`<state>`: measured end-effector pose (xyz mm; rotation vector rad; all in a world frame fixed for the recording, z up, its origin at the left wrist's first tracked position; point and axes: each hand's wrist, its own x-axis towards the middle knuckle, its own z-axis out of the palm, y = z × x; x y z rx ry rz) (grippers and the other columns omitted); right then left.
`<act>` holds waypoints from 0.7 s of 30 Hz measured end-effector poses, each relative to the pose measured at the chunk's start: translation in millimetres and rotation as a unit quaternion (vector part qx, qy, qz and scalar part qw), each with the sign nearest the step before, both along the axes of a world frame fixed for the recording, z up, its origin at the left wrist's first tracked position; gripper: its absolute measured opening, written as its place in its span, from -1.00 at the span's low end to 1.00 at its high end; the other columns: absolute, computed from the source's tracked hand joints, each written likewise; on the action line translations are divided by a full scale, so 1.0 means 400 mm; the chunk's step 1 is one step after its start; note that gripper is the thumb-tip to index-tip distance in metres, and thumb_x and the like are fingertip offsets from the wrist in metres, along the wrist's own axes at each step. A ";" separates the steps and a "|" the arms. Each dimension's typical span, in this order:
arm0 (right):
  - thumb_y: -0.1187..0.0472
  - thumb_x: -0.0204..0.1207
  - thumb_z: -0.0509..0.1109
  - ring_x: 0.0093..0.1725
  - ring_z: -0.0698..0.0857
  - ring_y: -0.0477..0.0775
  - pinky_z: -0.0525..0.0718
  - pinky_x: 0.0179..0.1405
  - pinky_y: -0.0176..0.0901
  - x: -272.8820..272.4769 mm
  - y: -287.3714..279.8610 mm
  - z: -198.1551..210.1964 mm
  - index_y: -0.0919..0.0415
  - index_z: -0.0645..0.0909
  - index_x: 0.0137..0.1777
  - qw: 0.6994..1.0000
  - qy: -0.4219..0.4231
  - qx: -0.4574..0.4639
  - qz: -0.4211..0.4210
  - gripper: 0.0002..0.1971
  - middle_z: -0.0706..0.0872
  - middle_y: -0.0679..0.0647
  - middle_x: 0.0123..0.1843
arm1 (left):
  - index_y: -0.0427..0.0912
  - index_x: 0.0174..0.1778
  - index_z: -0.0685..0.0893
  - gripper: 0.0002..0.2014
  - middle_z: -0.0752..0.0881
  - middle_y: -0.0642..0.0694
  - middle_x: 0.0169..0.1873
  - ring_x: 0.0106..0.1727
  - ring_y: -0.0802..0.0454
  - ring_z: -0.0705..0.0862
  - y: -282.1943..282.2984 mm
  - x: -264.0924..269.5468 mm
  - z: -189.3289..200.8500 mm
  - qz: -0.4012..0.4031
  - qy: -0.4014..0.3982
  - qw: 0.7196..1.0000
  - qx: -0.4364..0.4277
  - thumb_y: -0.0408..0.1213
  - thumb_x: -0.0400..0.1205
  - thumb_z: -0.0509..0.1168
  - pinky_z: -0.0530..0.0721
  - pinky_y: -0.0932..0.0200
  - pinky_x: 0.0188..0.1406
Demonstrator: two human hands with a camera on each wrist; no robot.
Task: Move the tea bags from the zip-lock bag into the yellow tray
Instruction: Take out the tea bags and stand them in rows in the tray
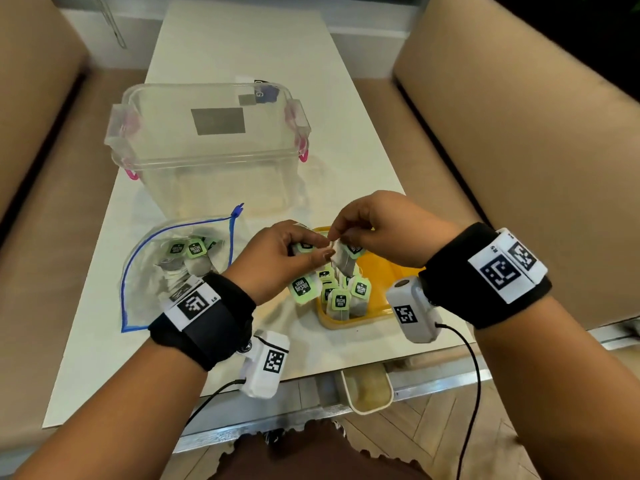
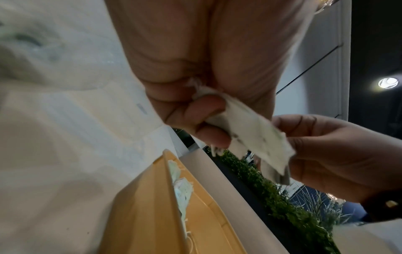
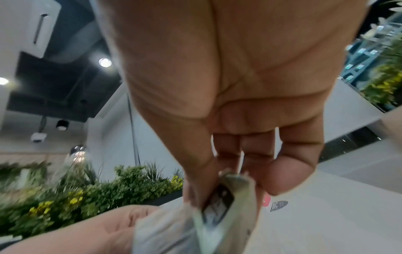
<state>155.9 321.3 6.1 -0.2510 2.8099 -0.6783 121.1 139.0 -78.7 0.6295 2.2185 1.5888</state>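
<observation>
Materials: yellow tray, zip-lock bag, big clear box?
Tray: looks like opaque plastic, smooth moulded rim, slight sheen. Bag: thin clear plastic film, crinkled, blue seal edge. Box: rigid transparent plastic, table shows through; pink clips, likely plastic.

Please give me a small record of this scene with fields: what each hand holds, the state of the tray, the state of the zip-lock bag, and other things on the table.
left hand: grips tea bags above the yellow tray's left end
right hand: pinches one tea bag over the tray
yellow tray: tea bags standing at its near left end
zip-lock bag: open, lying flat, some tea bags still inside
clear box: behind bag and tray
</observation>
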 end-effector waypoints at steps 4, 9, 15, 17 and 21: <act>0.23 0.47 0.44 -0.24 0.65 -0.08 0.59 -0.22 -0.19 -0.007 0.002 0.001 0.03 0.73 0.02 1.000 0.016 0.020 0.004 -0.84 0.74 -0.06 -0.20 | -0.06 -0.12 0.81 -0.80 0.73 -0.09 -0.04 0.05 0.03 0.71 0.011 0.002 -0.010 -0.024 -0.017 0.999 0.015 -0.12 0.65 0.30 0.64 0.02 0.13; 0.22 0.43 0.47 -0.25 0.67 -0.13 0.58 -0.27 -0.25 -0.011 0.009 -0.004 -0.01 0.72 0.00 0.999 0.014 0.028 0.007 -0.83 0.75 -0.08 -0.20 | -0.01 -0.17 0.81 -0.88 0.72 -0.11 -0.09 -0.02 0.06 0.71 0.016 0.005 -0.009 -0.046 -0.018 0.999 0.004 -0.08 0.57 0.41 0.65 0.14 0.03; 0.13 0.45 0.51 -0.25 0.69 -0.15 0.63 -0.22 -0.30 -0.012 0.028 -0.001 0.05 0.73 0.00 0.998 0.043 -0.039 -0.040 -0.86 0.77 -0.08 -0.20 | -0.14 -0.19 0.76 -0.96 0.72 -0.15 -0.11 -0.11 -0.02 0.73 0.028 0.004 -0.018 -0.012 0.013 1.000 0.018 -0.27 0.54 0.47 0.67 0.13 -0.10; 0.11 0.44 0.51 -0.26 0.71 -0.11 0.68 -0.19 -0.18 -0.013 0.037 -0.002 0.07 0.74 -0.03 0.998 0.030 -0.037 -0.047 -0.87 0.78 -0.06 -0.21 | -0.17 -0.16 0.77 -0.92 0.73 -0.16 -0.11 -0.09 -0.10 0.73 0.030 0.002 -0.027 0.007 0.006 0.999 0.041 -0.24 0.54 0.46 0.68 -0.02 -0.04; 0.20 0.52 0.43 -0.26 0.77 -0.03 0.75 -0.10 0.03 -0.013 0.036 -0.003 0.13 0.73 -0.05 0.998 0.004 -0.046 -0.039 -0.92 0.81 0.03 -0.27 | -0.12 -0.16 0.79 -0.87 0.73 -0.17 -0.08 -0.02 -0.16 0.73 0.036 0.004 -0.029 0.017 -0.020 0.997 0.075 -0.17 0.46 0.51 0.68 -0.18 0.05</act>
